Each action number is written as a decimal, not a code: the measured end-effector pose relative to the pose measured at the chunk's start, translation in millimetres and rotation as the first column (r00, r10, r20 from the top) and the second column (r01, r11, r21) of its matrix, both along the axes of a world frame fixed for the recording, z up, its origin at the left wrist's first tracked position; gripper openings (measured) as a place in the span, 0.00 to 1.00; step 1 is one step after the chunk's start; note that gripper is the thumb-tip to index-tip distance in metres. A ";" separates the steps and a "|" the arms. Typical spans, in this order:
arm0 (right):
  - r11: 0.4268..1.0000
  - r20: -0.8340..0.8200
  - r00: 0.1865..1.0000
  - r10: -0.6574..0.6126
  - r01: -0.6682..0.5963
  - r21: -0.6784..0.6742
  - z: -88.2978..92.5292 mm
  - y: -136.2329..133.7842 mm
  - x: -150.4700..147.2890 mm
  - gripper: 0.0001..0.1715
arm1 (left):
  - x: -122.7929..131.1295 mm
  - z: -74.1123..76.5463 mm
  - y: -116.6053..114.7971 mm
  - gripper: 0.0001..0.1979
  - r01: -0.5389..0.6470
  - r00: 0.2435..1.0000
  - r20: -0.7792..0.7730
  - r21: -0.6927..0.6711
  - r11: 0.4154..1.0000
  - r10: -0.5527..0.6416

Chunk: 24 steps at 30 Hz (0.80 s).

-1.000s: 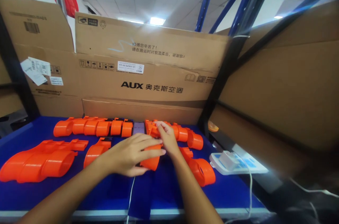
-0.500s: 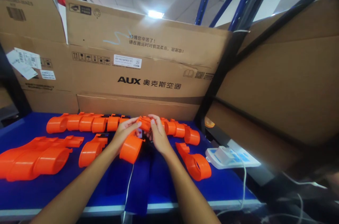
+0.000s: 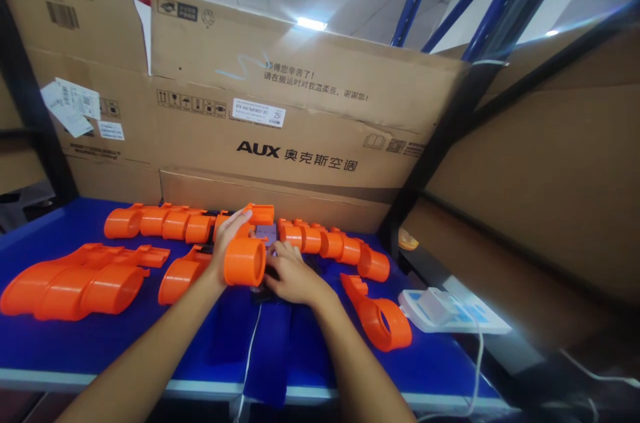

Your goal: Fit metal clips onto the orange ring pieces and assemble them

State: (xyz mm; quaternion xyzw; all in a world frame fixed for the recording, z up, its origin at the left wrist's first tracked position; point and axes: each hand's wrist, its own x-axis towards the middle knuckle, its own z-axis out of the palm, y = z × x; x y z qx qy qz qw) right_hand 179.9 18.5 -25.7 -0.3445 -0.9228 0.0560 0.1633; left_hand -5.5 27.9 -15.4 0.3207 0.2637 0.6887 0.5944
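Note:
My left hand [image 3: 231, 236] is closed on an orange plastic holder, whose round ring [image 3: 244, 261] hangs below and whose slotted end sticks up past the thumb. Close by on its right, my right hand [image 3: 293, 273] is low over the table with fingers curled at something dark. The ring partly covers those fingertips, so I cannot make out what they grip. Between and behind the hands stands a small greyish block [image 3: 267, 233] with faint marks. A white cable [image 3: 251, 336] runs from under the hands over the table's front edge.
Orange holders stand in rows at the back, with a cluster [image 3: 90, 283] at left and a single holder [image 3: 383, 319] at right. A white power strip [image 3: 450, 309] with a plug lies at the right edge. A cardboard wall [image 3: 200, 136] rises behind the blue table [image 3: 165, 349].
Both hands were together on the orange holder. My right hand has let go and dropped down toward the table, while the left keeps the holder, now turned. The view has shifted slightly.

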 end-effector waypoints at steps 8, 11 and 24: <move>0.997 -0.058 0.998 -0.032 0.027 -0.078 -3.4 2.0 -1.6 0.03 | 2.8 -1.9 -0.7 0.28 -0.024 0.999 -0.039 -0.014 1.000 0.023; 0.995 -0.198 0.979 -0.039 0.019 -0.102 -0.3 1.4 3.4 0.03 | 2.8 -0.6 -1.2 0.30 -0.059 0.996 -0.069 0.001 0.998 0.059; 0.956 -0.917 0.302 -0.259 -0.055 -0.288 19.7 10.2 20.2 0.23 | 14.1 -6.9 -8.0 0.32 -0.080 0.960 -0.252 0.179 0.980 0.125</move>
